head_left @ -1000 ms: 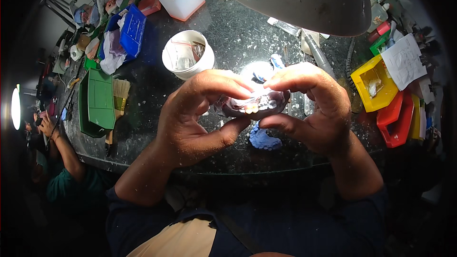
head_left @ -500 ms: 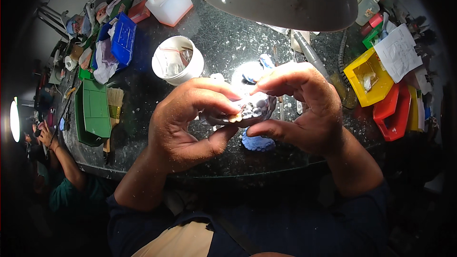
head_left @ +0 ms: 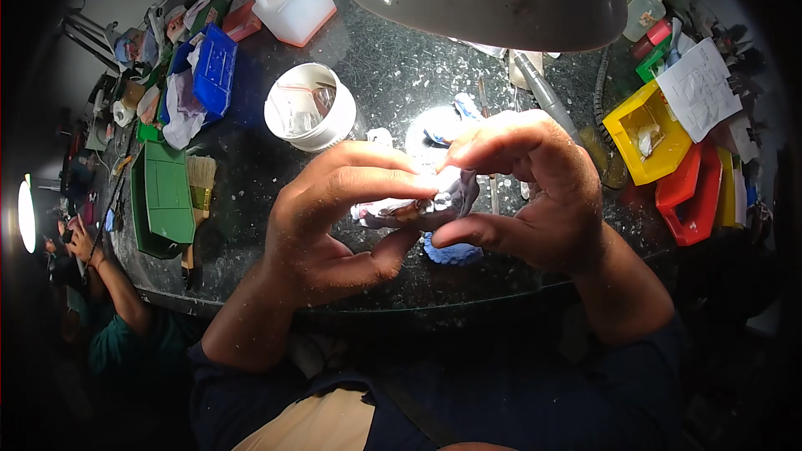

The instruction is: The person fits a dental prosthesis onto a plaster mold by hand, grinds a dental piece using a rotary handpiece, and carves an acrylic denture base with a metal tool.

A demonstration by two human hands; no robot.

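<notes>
Between my two hands is a greyish dental cast (head_left: 458, 194), lit brightly by the lamp and held above the bench. My left hand (head_left: 330, 221) grips it from the left, fingers over its top and thumb below. From the right, my right hand (head_left: 547, 192) curls round the other end, with its forefinger at the top and its thumb at the lower edge. The cast is tilted so its side shows; fingers and glare hide part of its tooth row. Just below it on the bench lies a lump of blue material (head_left: 453, 252).
A grey lamp shade (head_left: 484, 0) overhangs the far side. White tub (head_left: 311, 108), jug (head_left: 292, 2), green bin (head_left: 164, 205), brush (head_left: 200, 179) and blue bin (head_left: 215, 71) stand left. Right are a handpiece (head_left: 545, 93), yellow bin (head_left: 647, 138) and red bin (head_left: 692, 200). Another person's arm (head_left: 121, 292) shows far left.
The cast has turned in my hands: its tooth surfaces faced up more before, and its side shows now. My left fingers have shifted a little to the right over it.
</notes>
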